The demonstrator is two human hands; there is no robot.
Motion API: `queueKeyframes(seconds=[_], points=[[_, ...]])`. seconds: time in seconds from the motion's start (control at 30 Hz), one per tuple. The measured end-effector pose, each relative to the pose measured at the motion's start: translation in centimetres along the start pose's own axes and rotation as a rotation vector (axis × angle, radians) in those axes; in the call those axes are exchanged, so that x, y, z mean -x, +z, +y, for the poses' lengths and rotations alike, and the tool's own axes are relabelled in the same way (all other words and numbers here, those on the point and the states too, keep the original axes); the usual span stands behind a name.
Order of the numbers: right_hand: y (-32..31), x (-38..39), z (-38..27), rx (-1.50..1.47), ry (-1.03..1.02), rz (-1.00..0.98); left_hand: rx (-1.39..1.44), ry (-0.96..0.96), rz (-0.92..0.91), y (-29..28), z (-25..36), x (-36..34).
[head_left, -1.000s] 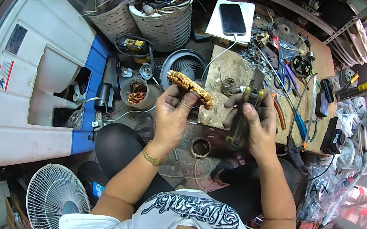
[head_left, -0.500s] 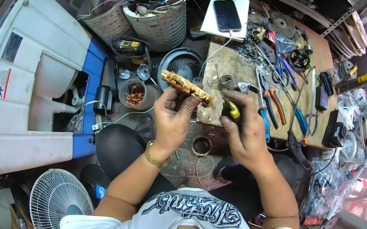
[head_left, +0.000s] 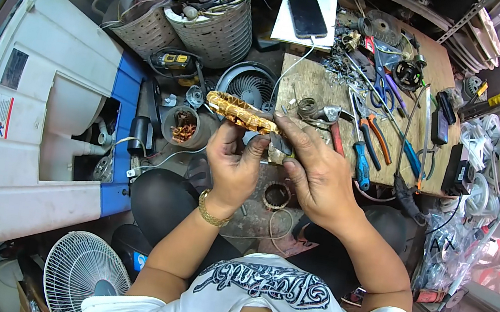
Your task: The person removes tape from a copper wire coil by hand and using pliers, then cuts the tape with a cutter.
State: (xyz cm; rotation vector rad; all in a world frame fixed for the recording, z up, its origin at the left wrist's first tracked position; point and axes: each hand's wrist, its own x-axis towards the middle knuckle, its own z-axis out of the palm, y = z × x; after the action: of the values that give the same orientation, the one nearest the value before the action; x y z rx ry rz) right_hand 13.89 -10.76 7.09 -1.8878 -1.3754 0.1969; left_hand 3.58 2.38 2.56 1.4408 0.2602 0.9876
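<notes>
My left hand [head_left: 234, 163] grips a motor stator [head_left: 231, 108], a ring of copper-coloured windings, by its lower side and holds it tilted over the near left corner of the workbench. My right hand [head_left: 322, 178] is closed on a small tool with a dark flat blade [head_left: 280, 143]; its handle, yellow and black earlier, is now mostly covered by my fingers. The blade meets the right end of the stator, close to my left thumb. My right index finger reaches along the stator's upper right edge. The exact contact point is hidden.
The wooden workbench [head_left: 315, 84] carries pliers [head_left: 377, 138], a blue screwdriver [head_left: 361, 165], a hammer [head_left: 336, 127], scissors [head_left: 382, 89] and a phone [head_left: 307, 16]. A tub with copper scraps [head_left: 183, 131] stands left of my hands. Another ring-shaped core [head_left: 276, 195] lies on the floor.
My right hand has moved left and brought the blade against the stator. The stator has shifted slightly left and turned, showing more of its ring opening.
</notes>
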Motion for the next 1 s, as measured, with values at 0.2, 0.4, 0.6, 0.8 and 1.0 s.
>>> queueKeyframes(seconds=[0.2,0.4,0.6,0.8,1.0], points=[[0.3,0.1,0.0,-0.134,-0.02,0.056,-0.082,0.065,-0.037,0.0,-0.3,0.1],[0.8,0.1,-0.3,-0.095,-0.043,0.098,-0.153,0.129,-0.08,0.0,-0.2,0.1],[1.4,-0.4,-1.2,-0.15,0.026,0.12,-0.202,0.177,0.047,0.5,-0.7,-0.1],[0.9,-0.3,-1.3,-0.133,-0.04,0.08,-0.121,0.174,0.0,-0.2,-0.1,0.1],[1.8,-0.3,-1.7,-0.165,-0.004,0.123,-0.123,0.143,0.002,0.2,-0.3,0.5]])
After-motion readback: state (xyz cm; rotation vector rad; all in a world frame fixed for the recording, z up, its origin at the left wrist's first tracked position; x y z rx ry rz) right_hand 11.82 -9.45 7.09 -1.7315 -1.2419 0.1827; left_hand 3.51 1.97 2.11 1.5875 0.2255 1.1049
